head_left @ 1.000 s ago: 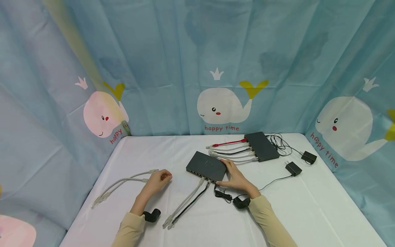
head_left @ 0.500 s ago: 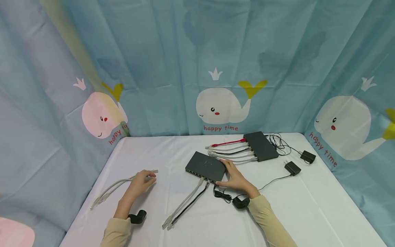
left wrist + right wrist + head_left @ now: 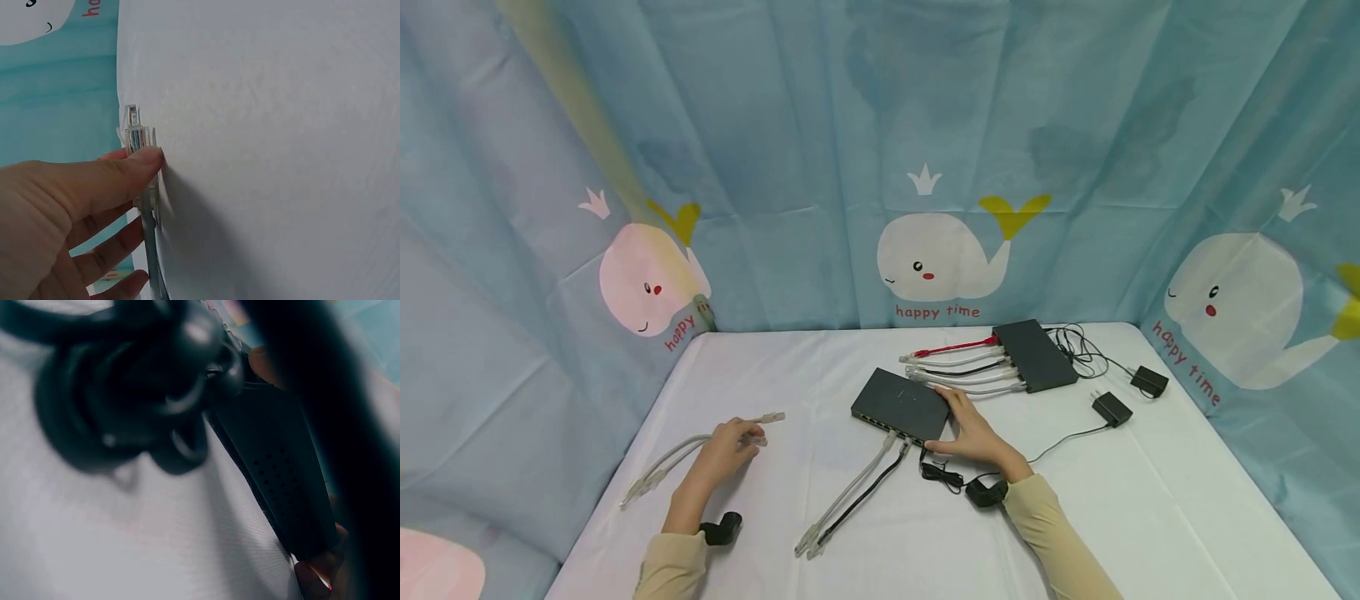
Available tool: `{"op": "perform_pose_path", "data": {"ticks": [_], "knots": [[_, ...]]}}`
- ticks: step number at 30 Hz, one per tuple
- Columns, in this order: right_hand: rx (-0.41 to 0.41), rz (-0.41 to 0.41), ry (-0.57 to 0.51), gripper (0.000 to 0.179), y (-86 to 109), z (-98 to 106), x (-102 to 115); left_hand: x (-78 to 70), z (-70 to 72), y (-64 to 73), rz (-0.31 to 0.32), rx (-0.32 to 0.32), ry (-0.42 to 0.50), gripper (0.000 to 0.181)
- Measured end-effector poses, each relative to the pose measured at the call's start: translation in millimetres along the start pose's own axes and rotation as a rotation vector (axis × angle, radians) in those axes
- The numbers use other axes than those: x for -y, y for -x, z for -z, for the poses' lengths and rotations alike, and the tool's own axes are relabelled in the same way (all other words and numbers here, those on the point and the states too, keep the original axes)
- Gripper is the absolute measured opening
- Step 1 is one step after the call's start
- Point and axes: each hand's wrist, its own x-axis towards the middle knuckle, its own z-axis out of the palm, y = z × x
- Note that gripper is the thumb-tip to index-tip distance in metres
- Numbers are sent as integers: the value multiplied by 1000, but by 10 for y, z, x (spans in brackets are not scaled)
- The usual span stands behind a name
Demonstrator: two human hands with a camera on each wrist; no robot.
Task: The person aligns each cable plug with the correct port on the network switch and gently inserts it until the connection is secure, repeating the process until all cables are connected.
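My left hand [image 3: 724, 450] pinches a grey network cable near its clear plug [image 3: 137, 139], thumb on one side and fingertips on the other. In the head view, a second grey cable's plug [image 3: 772, 417] lies just beyond those fingers, and both cables [image 3: 662, 467] trail off to the left. My right hand [image 3: 973, 435] grips the right end of a black network switch [image 3: 898, 404], thumb at the front corner and fingers at the far one. A grey cable [image 3: 859, 486] and a black cable [image 3: 871, 493] are plugged into its front side. The right wrist view shows the switch's vented end [image 3: 275, 469].
Behind to the right lies another black switch [image 3: 1036, 357] with a red cable [image 3: 955, 347] and several grey and black ones plugged in. Power adapters [image 3: 1150, 382] lie at the right. A bundled black cord [image 3: 942, 475] is beside my right wrist. A whale-print curtain [image 3: 820, 167] surrounds the table.
My left hand has moved left from the middle of the table to the loose grey cables and now pinches one at its plug. The right hand has stayed on the switch.
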Motion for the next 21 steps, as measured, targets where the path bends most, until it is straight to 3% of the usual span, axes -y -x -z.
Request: {"op": "perform_pose_path", "data": {"ticks": [6,12,21], "knots": [[0,2,-1,104,-4,-9,-5,-3,23,-3,-14,-14,-88,15],[-3,5,-7,104,-4,-12,-4,20,23,-19,-96,-90,-171,17],[-9,4,-7,104,0,-14,-9,-11,46,-20,-142,-160,-155,18]]}}
